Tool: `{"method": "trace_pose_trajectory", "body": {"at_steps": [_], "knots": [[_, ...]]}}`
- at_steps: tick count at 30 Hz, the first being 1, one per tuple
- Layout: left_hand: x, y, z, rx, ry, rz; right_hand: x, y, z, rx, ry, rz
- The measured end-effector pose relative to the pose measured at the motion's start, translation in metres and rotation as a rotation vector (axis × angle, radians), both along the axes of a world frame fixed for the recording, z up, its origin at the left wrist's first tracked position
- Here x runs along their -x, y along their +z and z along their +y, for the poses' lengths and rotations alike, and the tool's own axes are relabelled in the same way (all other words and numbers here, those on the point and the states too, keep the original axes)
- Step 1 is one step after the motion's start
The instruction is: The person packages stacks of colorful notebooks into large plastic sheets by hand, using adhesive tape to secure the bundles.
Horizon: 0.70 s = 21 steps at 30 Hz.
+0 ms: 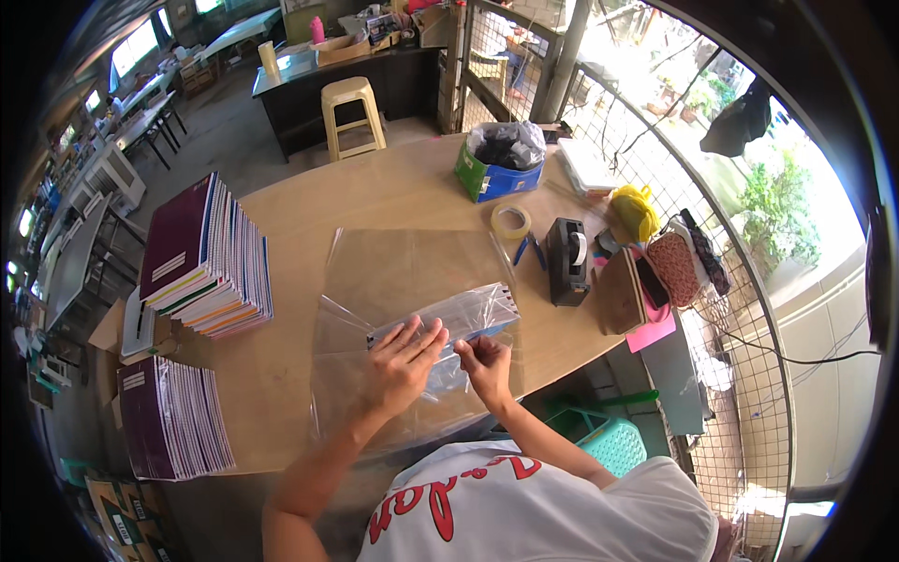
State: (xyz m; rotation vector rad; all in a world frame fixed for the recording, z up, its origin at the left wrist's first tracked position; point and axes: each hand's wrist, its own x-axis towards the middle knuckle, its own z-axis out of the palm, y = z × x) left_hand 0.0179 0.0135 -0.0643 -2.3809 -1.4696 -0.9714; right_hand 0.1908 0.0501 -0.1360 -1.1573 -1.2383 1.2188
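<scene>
A flat packet in clear plastic [473,306], whitish with some blue showing and dark marks along its short ends, lies slightly tilted on the table in front of me. My left hand [405,363] rests on its left part, palm down with fingers stretched out. At the packet's near edge, my right hand [485,365] pinches the plastic film between thumb and fingers. Underneath, larger clear plastic sheets [403,258] spread over the tabletop. What exactly is inside the packet is hard to make out through the glare.
Tall and low stacks of purple-covered notebooks [178,229] stand on the left. To the right are a tape roll [510,222], blue-handled pliers [530,251], a black tape dispenser [567,262] and a pouch [623,290]. Farther back sits a plastic-lined box [501,173]; a stool [352,112] stands beyond.
</scene>
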Motion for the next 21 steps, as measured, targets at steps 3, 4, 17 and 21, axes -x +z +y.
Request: {"method": "trace_pose_trajectory", "body": {"at_steps": [3,4,17,21], "knots": [[0.0,0.013,-0.006,0.092,-0.024,-0.04,-0.015,0.008,0.009,-0.16,-0.017,-0.626],[0.001,0.018,-0.007,0.091,-0.015,-0.041,-0.015,0.01,0.01,-0.164,-0.008,-0.625],[-0.058,0.073,0.061,0.698,0.109,-0.04,-0.019,-0.065,-0.034,0.752,1.121,-0.041],[-0.03,0.068,0.011,0.412,0.103,-1.012,-0.012,-0.071,-0.026,0.87,0.661,1.098]]}}
